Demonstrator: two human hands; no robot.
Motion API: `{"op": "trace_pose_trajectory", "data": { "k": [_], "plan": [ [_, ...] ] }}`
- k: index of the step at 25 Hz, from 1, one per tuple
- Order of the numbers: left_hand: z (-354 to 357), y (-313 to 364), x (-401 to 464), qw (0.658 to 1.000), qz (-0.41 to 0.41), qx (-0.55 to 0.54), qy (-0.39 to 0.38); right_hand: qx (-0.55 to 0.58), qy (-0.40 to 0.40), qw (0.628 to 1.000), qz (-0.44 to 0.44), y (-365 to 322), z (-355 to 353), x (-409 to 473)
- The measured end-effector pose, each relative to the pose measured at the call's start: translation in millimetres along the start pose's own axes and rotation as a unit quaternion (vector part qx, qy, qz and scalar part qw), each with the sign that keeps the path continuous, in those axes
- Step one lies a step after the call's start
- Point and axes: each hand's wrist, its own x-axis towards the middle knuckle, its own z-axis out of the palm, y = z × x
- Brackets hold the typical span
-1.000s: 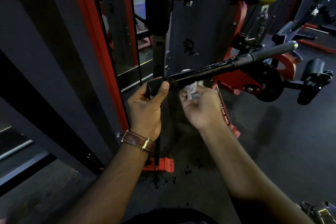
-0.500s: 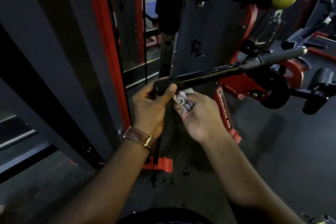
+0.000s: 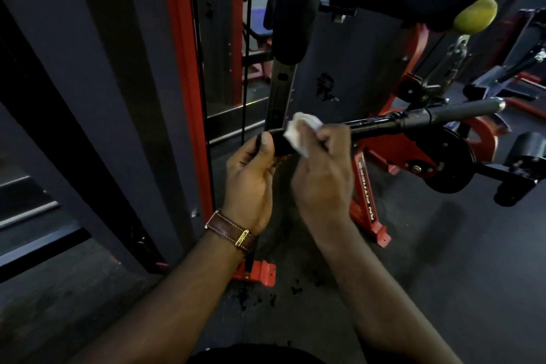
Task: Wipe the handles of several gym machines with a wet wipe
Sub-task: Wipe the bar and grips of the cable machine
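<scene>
Dim gym floor [image 3: 443, 275], dark rubber underfoot, with red-framed machines [image 3: 369, 210] crowding in on every side and a grey upright panel [image 3: 339, 62] straight ahead. A long black bar [image 3: 378, 122] hangs out across the scene, slanting up to the right toward its far grip [image 3: 461, 111], which ends in a shiny cap. The person stands over the near end of it. The left hand [image 3: 251, 177], with a brown leather watch strap [image 3: 230, 230] on the wrist, has its fingers and thumb curled round the near handle [image 3: 277, 143], steadying the bar. The right hand [image 3: 322, 168] is closed on a crumpled white wet wipe [image 3: 298, 133], fingers bent over the top of the bar just beside the left thumb, so the wipe sits pressed against the handle between the two hands. From where things lie, I'd judge the work on this bar is at its start or early middle: the wipe is on the near grip only, and the glossy middle stretch and the far grip are well apart from it. Whether they have been cleaned I cannot tell; nothing shows a wet streak in this light. Other machines stand off to the right, among them a padded lever arm [image 3: 526, 156], and the task names several sets of handles, so most of the round looks to be left.
</scene>
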Motion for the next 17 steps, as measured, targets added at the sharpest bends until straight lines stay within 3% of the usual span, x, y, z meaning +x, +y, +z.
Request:
{"op": "trace_pose_trajectory", "data": {
  "k": [2, 5, 7, 10, 14, 17],
  "plan": [
    [1, 0, -1, 1.0, 0.002, 0.007, -0.007, 0.015, 0.007, 0.998, 0.056, 0, -3, 3],
    [1, 3, -3, 0.999, -0.02, -0.003, -0.04, 0.101, -0.033, 0.994, -0.02, -24, 5, -6],
    [0, 5, -3, 1.0, -0.005, 0.002, -0.03, 0.086, -0.031, 0.995, -0.028, -8, 4, -2],
    [5, 2, -3, 1.0, 0.003, 0.012, -0.018, 0.06, 0.02, 0.994, 0.089, 12, -8, 9],
    [7, 2, -2, 0.998, -0.017, -0.018, -0.058, 0.188, -0.034, 0.982, 0.009, -34, 2, -2],
    [8, 5, -1, 0.998, -0.014, -0.047, -0.046, 0.11, 0.003, 0.994, 0.003, -7, -2, 8]
  ]
}}
